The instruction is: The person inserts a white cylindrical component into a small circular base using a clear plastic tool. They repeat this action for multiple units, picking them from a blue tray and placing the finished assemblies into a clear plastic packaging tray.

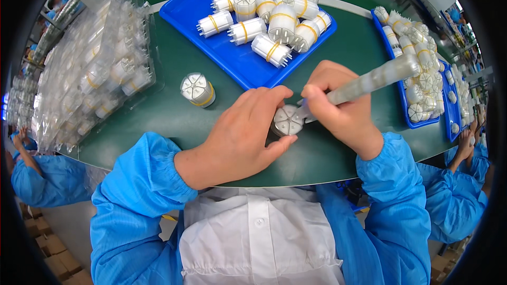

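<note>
My left hand (237,129) is closed around a short round cylinder (289,121), thumb and fingers on its sides. The cylinder stands on the green table, its pale top split into wedge-shaped segments. In my right hand (343,111) is a thick, whitish pen-shaped tool (377,79), gripped like a pen and slanting up to the right. Its tip end meets the right side of the cylinder's top; exact contact is too small to tell. Left of my left hand stands another segmented cylinder (197,89) with a yellow band round it.
Ahead, a blue tray (222,55) holds many banded white cylinders with prongs. Clear plastic trays (68,79) filled with similar parts are stacked at left. More parts fill a blue tray (422,123) at right. Co-workers in blue sleeves sit on both sides.
</note>
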